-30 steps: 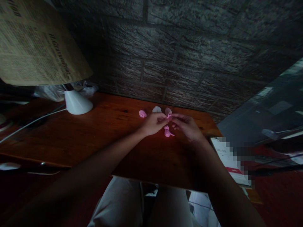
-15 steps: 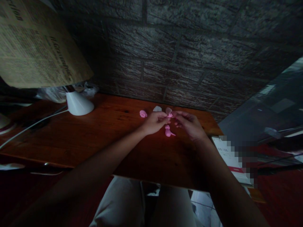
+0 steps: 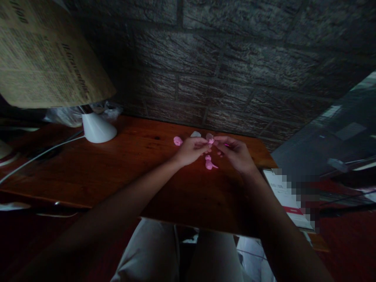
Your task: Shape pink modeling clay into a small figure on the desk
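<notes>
Both hands meet over the wooden table around a small piece of pink modelling clay [image 3: 210, 141]. My left hand [image 3: 192, 150] pinches it from the left between thumb and finger. From the right, the fingertips of my right hand [image 3: 233, 152] are closed at the same piece. A bright pink speck shows at the right hand's fingers; its kind is unclear. Just below the hands lies a pink clay figure [image 3: 208, 162] with a rounded body and a thin pointed tail. A pink clay lump [image 3: 178, 141] rests left of my left hand.
Behind the hands lie a whitish flat piece [image 3: 195, 134] and a stone-patterned wall [image 3: 188, 58]. A lamp with a white base [image 3: 99, 129] and newsprint shade [image 3: 53, 58] stands left, its cable crossing the table [image 3: 132, 176]. A phone-like screen [image 3: 286, 199] lies at the right edge.
The small clay piece has turned slightly and sits a little higher between the fingers. A bright pink speck now shows by the right fingers. The clay figure and lump stay put.
</notes>
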Available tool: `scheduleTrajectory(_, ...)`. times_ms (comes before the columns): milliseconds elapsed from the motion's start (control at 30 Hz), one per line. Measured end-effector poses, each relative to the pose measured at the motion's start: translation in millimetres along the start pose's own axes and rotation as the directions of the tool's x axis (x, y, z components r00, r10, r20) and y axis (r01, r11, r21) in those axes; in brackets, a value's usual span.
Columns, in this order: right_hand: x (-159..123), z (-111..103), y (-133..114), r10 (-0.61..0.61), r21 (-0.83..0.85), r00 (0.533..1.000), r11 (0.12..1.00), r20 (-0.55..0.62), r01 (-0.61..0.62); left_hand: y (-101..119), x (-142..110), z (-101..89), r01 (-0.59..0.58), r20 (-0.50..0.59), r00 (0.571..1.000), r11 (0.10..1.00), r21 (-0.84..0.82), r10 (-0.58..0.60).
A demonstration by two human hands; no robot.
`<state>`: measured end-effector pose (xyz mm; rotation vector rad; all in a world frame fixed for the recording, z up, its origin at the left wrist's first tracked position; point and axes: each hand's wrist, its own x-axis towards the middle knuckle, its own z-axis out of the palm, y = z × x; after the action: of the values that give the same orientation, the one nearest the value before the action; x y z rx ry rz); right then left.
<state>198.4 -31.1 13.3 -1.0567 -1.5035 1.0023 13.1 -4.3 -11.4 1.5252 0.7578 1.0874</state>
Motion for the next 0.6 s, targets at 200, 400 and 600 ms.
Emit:
scheduleTrajectory(200, 0.6, -0.3, 0.5, 0.019, -0.013, 1.0, 1.0, 0.008, -0.019, -2.1, -0.1, -0.8, -0.047, 0.004, 0.999, 0.996, 0.072, 0.047)
scheduleTrajectory(400, -0.3, 3.2, -0.3, -0.001, -0.038, 1.0, 0.999, 0.031, 0.002, -1.2, -2.7, 0.8, -0.105, 0.064, 0.993, 0.977, 0.187, 0.094)
scheduleTrajectory(600, -0.6, 2.1, 1.1, -0.032, -0.063, 0.997, 0.997, 0.077, 0.037, -1.4, -4.2, 0.8, -0.145, 0.082, 0.988, 0.957, 0.251, 0.128)
